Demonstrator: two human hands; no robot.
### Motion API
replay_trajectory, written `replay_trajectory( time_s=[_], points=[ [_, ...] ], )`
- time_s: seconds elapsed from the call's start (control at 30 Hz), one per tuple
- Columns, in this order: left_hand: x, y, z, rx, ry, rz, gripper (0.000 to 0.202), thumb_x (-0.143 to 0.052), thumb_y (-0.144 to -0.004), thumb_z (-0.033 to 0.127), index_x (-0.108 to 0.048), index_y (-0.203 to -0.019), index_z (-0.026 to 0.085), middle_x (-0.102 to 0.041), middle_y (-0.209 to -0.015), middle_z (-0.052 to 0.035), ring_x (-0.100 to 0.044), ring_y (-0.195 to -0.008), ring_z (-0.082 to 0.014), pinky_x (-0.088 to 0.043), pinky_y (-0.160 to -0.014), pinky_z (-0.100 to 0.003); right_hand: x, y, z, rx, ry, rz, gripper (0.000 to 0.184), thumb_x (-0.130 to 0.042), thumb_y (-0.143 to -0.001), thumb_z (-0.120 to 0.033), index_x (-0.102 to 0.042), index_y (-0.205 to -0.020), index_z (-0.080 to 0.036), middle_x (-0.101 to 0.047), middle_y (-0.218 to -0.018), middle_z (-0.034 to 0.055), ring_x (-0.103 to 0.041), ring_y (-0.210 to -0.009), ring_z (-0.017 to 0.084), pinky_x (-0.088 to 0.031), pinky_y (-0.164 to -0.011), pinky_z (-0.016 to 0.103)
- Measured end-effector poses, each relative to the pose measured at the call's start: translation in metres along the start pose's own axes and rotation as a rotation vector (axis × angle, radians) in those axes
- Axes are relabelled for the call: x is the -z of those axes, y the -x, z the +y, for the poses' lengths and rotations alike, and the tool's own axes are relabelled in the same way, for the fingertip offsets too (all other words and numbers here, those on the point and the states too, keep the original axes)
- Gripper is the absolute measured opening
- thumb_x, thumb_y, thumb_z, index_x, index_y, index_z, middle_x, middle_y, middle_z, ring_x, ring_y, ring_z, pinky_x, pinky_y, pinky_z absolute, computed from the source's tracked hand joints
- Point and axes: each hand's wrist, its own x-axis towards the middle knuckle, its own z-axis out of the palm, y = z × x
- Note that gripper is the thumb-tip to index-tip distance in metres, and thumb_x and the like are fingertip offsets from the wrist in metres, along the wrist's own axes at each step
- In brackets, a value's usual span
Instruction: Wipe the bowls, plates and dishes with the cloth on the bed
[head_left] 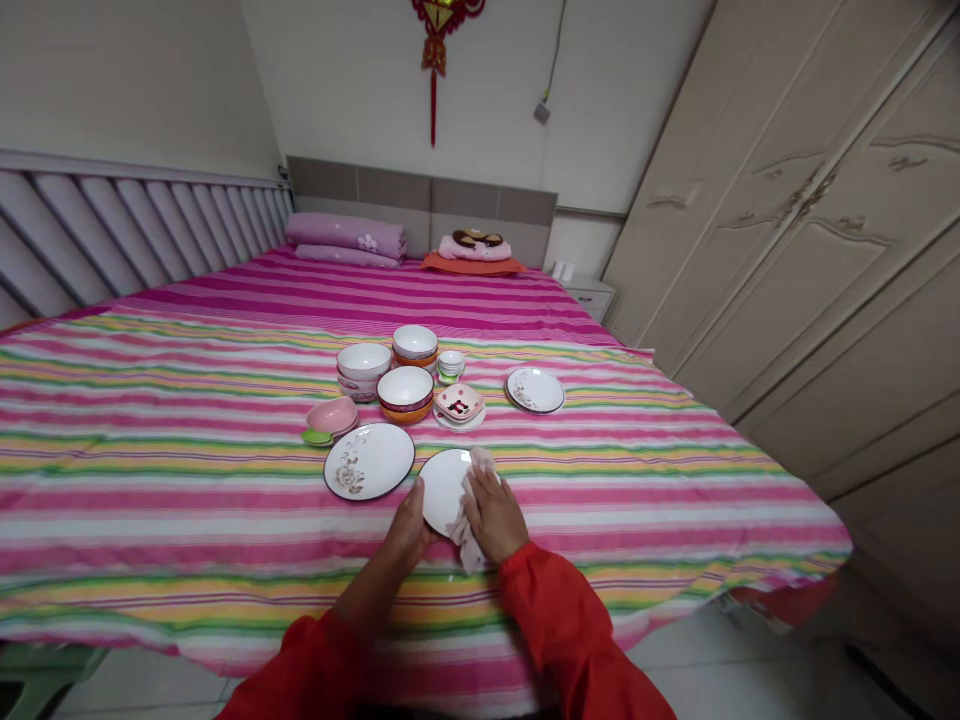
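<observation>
A white plate with a dark rim [441, 490] is held above the striped cloth, tilted a little. My left hand [409, 528] grips it by its left edge, thumb on top and fingers underneath. Against the plate's right side, my right hand [495, 515] presses a crumpled whitish cloth [471, 555], its fingers together over it. Just left of my hands lies a larger white plate with a floral print [382, 460]. Part of the held plate is hidden by the cloth and my right hand.
Behind the plates stand stacked bowls [405, 385], a pink bowl [332, 416], a square patterned dish [459, 402] and small stacked cups [451, 362]. Floral plates [535, 388] lie to the right. The bed's striped cover [637, 500] ends near a wardrobe [787, 220].
</observation>
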Motion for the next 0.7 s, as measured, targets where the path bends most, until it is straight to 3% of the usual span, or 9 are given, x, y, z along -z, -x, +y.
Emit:
replay_trajectory(
  time_s=[0.07, 0.13, 0.3, 0.43, 0.57, 0.7],
  points=[
    [0.002, -0.001, -0.001, -0.002, -0.004, -0.004, 0.049, -0.045, -0.089, 0.046, -0.053, -0.125, 0.014, -0.069, -0.109, -0.0174, -0.067, -0.098, -0.0273, -0.054, -0.082, -0.043, -0.004, 0.018, 0.005, 0.075, -0.019, 0.027, 0.055, -0.054, -0.087, -0.038, -0.047, -0.136, -0.015, -0.044, -0.142, 0.0144, -0.035, -0.134, 0.031, -0.031, -0.107, 0.053],
    [0.003, -0.003, -0.003, 0.002, -0.004, -0.006, 0.05, -0.046, -0.088, 0.047, -0.054, -0.125, 0.014, -0.069, -0.11, -0.0177, -0.067, -0.097, -0.0273, -0.055, -0.08, -0.043, -0.009, 0.031, 0.007, 0.157, -0.035, 0.022, 0.065, -0.064, -0.079, -0.04, -0.047, -0.136, -0.015, -0.043, -0.143, 0.0153, -0.035, -0.134, 0.034, -0.032, -0.106, 0.053],
    [0.004, -0.006, 0.0, 0.052, 0.026, 0.017, 0.054, -0.044, -0.088, 0.051, -0.051, -0.129, 0.016, -0.069, -0.112, -0.0163, -0.065, -0.102, -0.0273, -0.054, -0.081, -0.042, -0.018, 0.034, 0.008, 0.249, -0.012, -0.001, 0.059, -0.055, -0.072, -0.011, -0.053, -0.131, -0.019, -0.049, -0.138, 0.0122, -0.041, -0.13, 0.029, -0.035, -0.106, 0.048],
    [0.004, -0.004, 0.006, 0.091, 0.04, 0.026, 0.058, -0.032, -0.089, 0.058, -0.049, -0.132, 0.022, -0.066, -0.119, -0.0131, -0.061, -0.11, -0.0265, -0.051, -0.086, -0.043, -0.008, 0.026, 0.005, 0.283, -0.062, 0.012, 0.052, -0.051, -0.074, -0.012, -0.059, -0.125, -0.018, -0.058, -0.129, 0.0124, -0.049, -0.124, 0.029, -0.039, -0.102, 0.048],
    [0.007, -0.003, 0.007, 0.072, 0.054, -0.019, 0.066, -0.033, -0.085, 0.064, -0.037, -0.14, 0.027, -0.05, -0.138, -0.0146, -0.057, -0.117, -0.0275, -0.048, -0.091, -0.047, 0.015, 0.019, 0.0, 0.238, -0.415, 0.124, 0.039, -0.051, -0.078, -0.019, -0.067, -0.113, -0.022, -0.067, -0.115, 0.0073, -0.06, -0.109, 0.025, -0.046, -0.096, 0.041],
    [0.009, -0.006, 0.003, 0.046, 0.071, -0.084, 0.066, -0.039, -0.085, 0.061, -0.031, -0.143, 0.029, -0.037, -0.148, -0.0141, -0.046, -0.128, -0.0258, -0.039, -0.103, -0.046, 0.043, 0.007, -0.005, -0.064, -1.036, 0.203, 0.025, -0.062, -0.078, -0.033, -0.069, -0.097, -0.018, -0.07, -0.081, 0.0026, -0.065, -0.067, 0.017, -0.055, -0.066, 0.031]
  ],
)
